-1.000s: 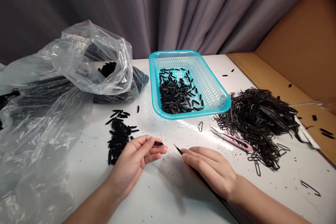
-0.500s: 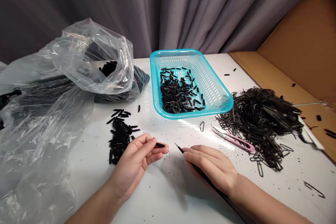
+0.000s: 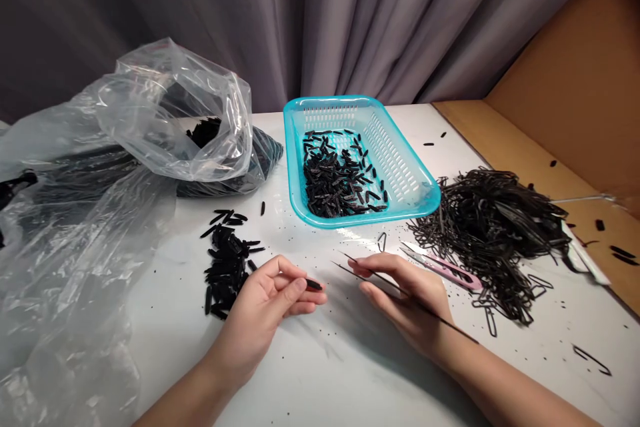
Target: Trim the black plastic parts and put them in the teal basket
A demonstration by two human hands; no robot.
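Between thumb and fingers, my left hand [image 3: 280, 297] pinches a small black oblong piece [image 3: 313, 284], its end pointing right. My right hand [image 3: 407, 293] holds a pair of thin black tweezers [image 3: 383, 278], whose two tips are spread apart and aim at the left hand without touching the piece. Left of my left hand lies a pile of similar black pieces [image 3: 226, 260] on the white table. Beyond both hands stands a blue plastic basket [image 3: 425, 203] with many more of these pieces inside.
A clear plastic bag [image 3: 165, 147] with black contents spreads over the left side. On the right are a tangled heap of thin black strips [image 3: 495, 220], pink thread snips [image 3: 453, 271] and loose black loops [image 3: 489, 317]. A cardboard panel [image 3: 580, 73] borders the right; a grey curtain [image 3: 330, 20] hangs behind.
The tweezers have gone from closed tips to spread tips, and my right hand has turned, with its thumb now showing. My left hand has rolled slightly, still pinching the black piece.
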